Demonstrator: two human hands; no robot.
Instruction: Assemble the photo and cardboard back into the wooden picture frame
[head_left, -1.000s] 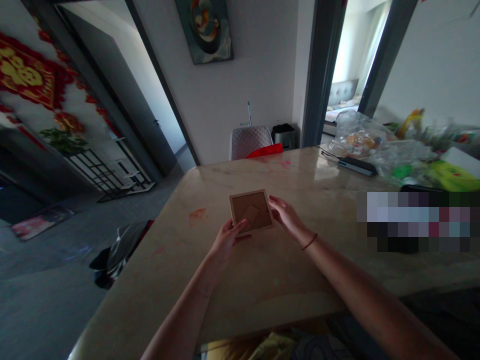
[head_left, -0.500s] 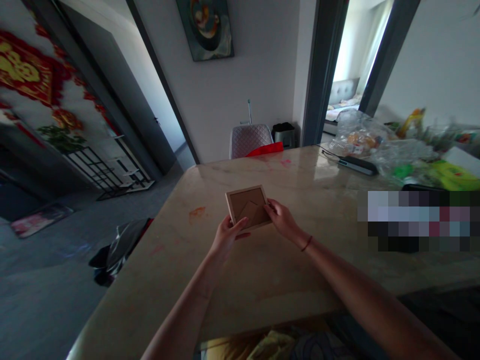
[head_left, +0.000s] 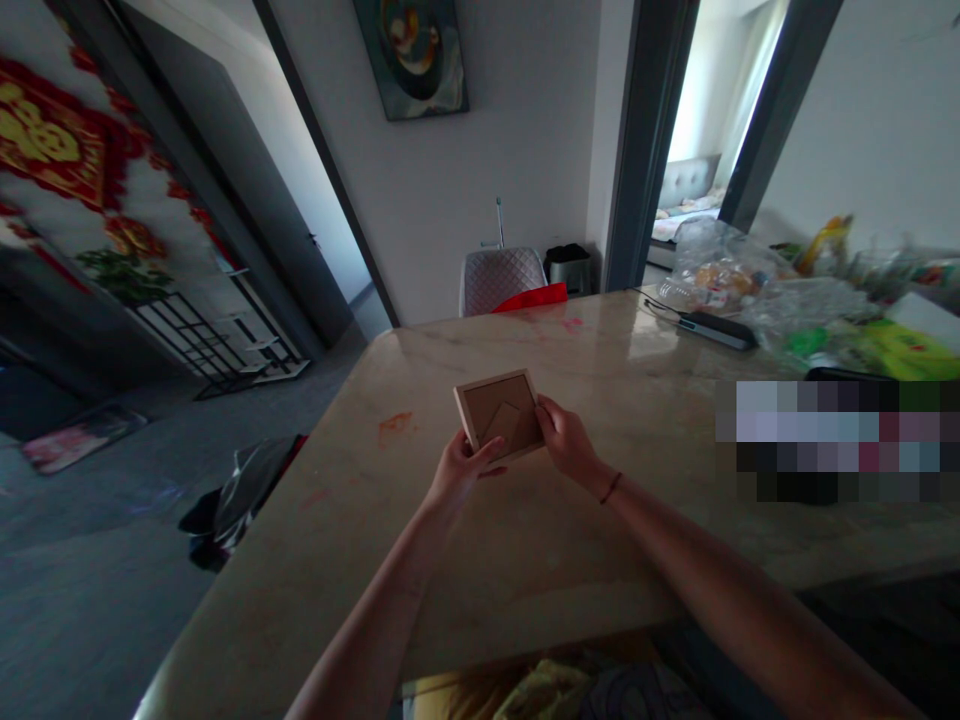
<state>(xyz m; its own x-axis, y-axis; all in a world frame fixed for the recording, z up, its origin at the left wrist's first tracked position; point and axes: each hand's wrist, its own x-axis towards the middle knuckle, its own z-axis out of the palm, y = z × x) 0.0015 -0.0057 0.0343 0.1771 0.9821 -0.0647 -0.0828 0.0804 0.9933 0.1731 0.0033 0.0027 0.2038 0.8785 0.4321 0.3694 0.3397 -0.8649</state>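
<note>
A small picture frame (head_left: 480, 402) with a light wooden rim is held above the table, its brown backing facing me. A flat stand flap (head_left: 508, 424) lies on that backing. My left hand (head_left: 459, 468) grips the lower left corner, thumb over the backing and fingers underneath. On the right edge my right hand (head_left: 564, 432) is closed, its thumb at the rim; the fingers behind are partly hidden. The frame's front cannot be seen.
The marble-patterned table (head_left: 360, 560) has an orange stain at left. Plastic bags (head_left: 720, 270), a dark slim device (head_left: 716, 330) with a cable and a yellow-green packet (head_left: 911, 350) lie at right. A quilted chair (head_left: 501, 277) stands beyond the far edge.
The picture frame has shifted very slightly to the right and tilted a little. My right thumb has moved from over the backing out to the right rim.
</note>
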